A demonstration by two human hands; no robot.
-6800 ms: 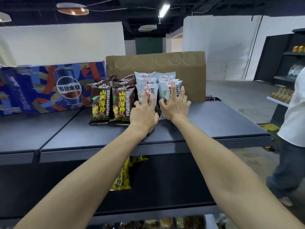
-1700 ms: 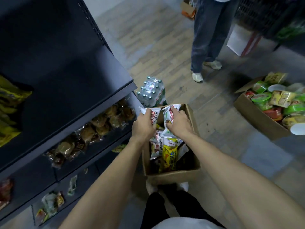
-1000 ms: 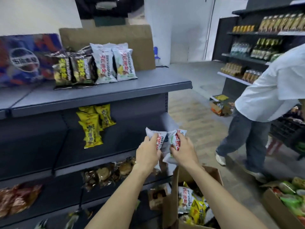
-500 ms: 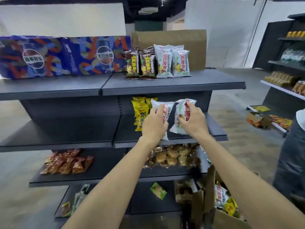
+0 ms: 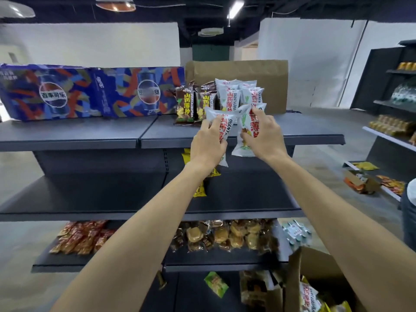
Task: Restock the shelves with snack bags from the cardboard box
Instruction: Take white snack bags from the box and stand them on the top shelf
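Head view is showing white snack bags lettered "SHANYAOBOPIAN" with red Chinese characters, standing on the top shelf (image 5: 292, 136) at about 12 o'clock, beside brown bags (image 5: 185, 104) carrying yellow characters. At 10 o'clock, two blue cola cartons (image 5: 90, 93) are displaying a round logo with Chinese writing. Left hand (image 5: 208, 143) is gripping one white bag (image 5: 221, 122), fingers curled tight around it. Right hand (image 5: 262, 136) is clamping a second white bag (image 5: 246, 122), just beside the first, both raised at the shelf's front edge. Cardboard box (image 5: 315, 273) is sitting open at 5 o'clock, with more bags inside.
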